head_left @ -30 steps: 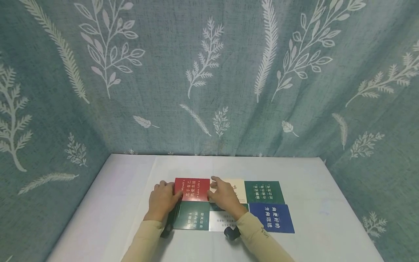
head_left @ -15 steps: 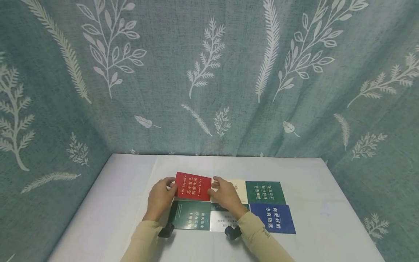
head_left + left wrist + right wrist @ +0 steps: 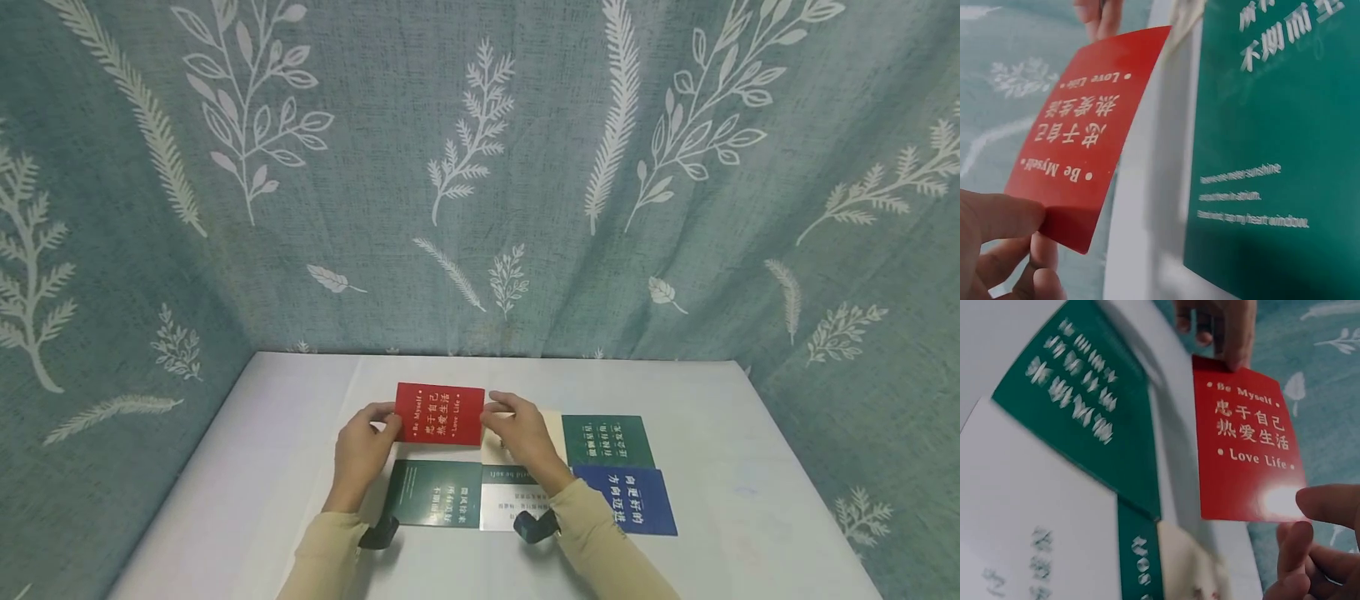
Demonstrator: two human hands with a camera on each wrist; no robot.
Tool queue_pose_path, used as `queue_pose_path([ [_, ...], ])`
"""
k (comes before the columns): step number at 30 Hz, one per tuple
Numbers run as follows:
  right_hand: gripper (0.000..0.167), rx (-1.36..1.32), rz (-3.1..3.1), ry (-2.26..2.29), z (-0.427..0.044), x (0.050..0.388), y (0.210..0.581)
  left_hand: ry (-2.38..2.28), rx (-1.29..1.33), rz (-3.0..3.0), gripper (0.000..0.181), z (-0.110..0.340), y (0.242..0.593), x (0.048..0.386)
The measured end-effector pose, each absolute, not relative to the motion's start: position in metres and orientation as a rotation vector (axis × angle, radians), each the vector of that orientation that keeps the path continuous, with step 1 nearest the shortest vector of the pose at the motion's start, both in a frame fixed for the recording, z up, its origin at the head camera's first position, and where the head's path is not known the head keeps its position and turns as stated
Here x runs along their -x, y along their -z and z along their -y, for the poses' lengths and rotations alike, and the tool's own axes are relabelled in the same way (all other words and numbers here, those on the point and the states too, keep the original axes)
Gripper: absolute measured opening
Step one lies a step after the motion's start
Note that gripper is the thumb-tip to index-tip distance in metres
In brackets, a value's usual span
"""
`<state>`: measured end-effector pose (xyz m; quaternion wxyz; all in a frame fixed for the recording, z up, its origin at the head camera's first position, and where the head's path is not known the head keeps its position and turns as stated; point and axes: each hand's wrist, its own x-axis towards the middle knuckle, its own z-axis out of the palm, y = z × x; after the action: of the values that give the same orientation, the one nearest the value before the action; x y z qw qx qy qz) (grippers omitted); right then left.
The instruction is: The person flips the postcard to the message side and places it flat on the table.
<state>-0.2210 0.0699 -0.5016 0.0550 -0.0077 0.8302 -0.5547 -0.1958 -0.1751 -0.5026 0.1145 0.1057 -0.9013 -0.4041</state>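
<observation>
Head view: the left hand and right hand pinch opposite ends of the red card, held above the tabletop at 12 o'clock from the green card; an uneven pull could twist it. Its long axis runs 9 to 3 o'clock, the lettering's top toward 9. Left wrist view: the left grip pinches the 7 o'clock end; pushing inward could buckle the card. Right wrist view: the right grip pinches only the 5 o'clock corner, which could slip.

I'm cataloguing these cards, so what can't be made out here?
Every view: the back of the red card, turned away.
Head: part of the cream card, behind the right hand.
Left wrist: large characters on the green card, cut off by the frame.
Right wrist: characters on the white card, blurred.
</observation>
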Motion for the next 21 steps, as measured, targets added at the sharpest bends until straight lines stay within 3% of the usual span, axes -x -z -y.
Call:
queue_pose_path([
  [12, 0.033, 0.071, -2.595, 1.728, -0.074, 0.216, 0.486, 1.250, -0.298, 2.588, 0.031, 0.174, 0.488, 0.184],
  [21, 0.033, 0.151, -2.586, 1.737, -0.080, 0.215, 0.485, 1.205, -0.241, 2.670, 0.030, 0.178, 0.484, 0.175],
])
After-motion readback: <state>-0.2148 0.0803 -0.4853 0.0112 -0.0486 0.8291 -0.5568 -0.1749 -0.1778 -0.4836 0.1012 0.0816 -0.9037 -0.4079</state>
